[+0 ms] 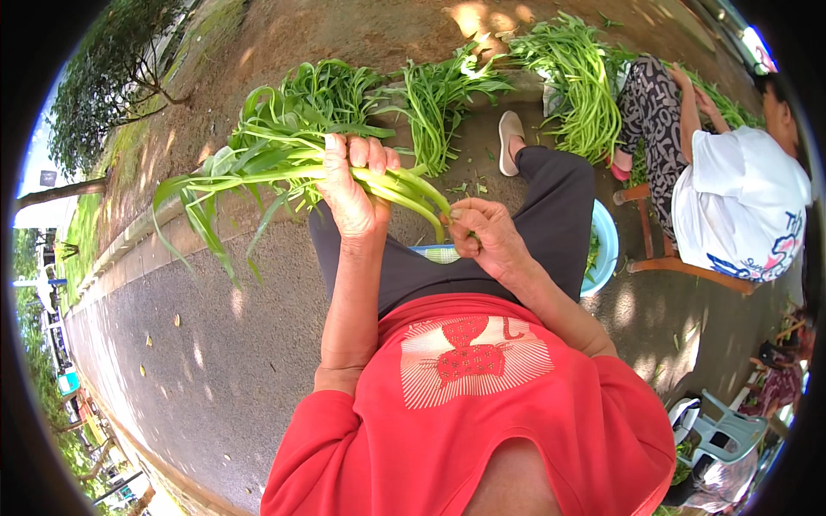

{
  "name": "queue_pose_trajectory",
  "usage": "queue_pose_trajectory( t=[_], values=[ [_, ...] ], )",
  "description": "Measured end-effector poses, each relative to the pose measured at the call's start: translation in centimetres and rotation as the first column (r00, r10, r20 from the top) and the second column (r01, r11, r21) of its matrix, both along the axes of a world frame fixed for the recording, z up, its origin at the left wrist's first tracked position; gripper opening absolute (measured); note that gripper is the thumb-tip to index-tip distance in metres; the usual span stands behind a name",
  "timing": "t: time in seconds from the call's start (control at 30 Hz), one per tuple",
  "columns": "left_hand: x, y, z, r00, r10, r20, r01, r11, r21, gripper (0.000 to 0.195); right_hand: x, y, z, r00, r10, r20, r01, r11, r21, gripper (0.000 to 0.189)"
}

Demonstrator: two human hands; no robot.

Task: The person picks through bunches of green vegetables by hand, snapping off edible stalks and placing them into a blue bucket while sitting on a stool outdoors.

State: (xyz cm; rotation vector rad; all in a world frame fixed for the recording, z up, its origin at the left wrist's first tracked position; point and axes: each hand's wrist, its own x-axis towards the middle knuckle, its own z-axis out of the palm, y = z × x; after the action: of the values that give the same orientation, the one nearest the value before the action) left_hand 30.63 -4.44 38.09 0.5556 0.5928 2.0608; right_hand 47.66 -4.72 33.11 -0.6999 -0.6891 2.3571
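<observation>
A leafy bunch of water spinach (290,174) is clasped in the fist of my left hand (355,180), above my lap. Its leaves spread out to the left, while the thick pale-green stems stick out on the right. At those stem ends, my right hand (484,235) has thumb and fingers pinched together on a stem tip; part of that tip is hidden by the fingers. Beyond my hands, more water spinach lies in piles: a leafy one (332,90) on the left, another (435,106) in the middle and a large long-stemmed heap (574,90) on the right.
A light-blue plastic basin (606,248) with green leaves inside stands by my right thigh. To the right, a person in a white shirt (742,187) sits on a wooden chair (690,267). A kerb (129,248) runs along the left. Behind on the right is a grey plastic chair (735,435).
</observation>
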Motion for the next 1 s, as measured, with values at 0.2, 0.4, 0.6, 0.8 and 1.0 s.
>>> queue_pose_trajectory(
  t=[0.2,0.4,0.6,0.8,1.0],
  values=[
    [0.0,-0.1,-0.5,0.999,-0.032,0.010,0.033,0.997,-0.075,0.024,-0.2,0.0,-0.2,0.913,-0.243,0.329,-0.040,0.748,0.662,0.009],
    [0.9,0.1,-0.9,0.998,0.034,0.055,-0.025,0.988,-0.155,0.026,-0.5,0.6,0.0,0.816,-0.510,0.270,-0.037,0.420,0.907,0.008],
    [1.1,0.2,-1.3,0.982,0.100,0.160,-0.071,0.981,-0.180,0.028,-0.9,1.5,-0.6,0.744,-0.651,0.150,0.026,0.253,0.967,0.012],
    [0.6,0.6,-1.5,0.951,0.151,0.268,-0.099,0.976,-0.196,0.027,-0.9,1.2,-1.0,0.844,-0.470,0.259,0.172,0.694,0.699,0.014],
    [1.7,0.7,0.0,0.968,0.180,0.173,-0.143,0.967,-0.210,0.029,-0.7,1.6,-1.0,0.961,-0.277,-0.005,0.276,0.959,0.060,0.010]
  ],
)
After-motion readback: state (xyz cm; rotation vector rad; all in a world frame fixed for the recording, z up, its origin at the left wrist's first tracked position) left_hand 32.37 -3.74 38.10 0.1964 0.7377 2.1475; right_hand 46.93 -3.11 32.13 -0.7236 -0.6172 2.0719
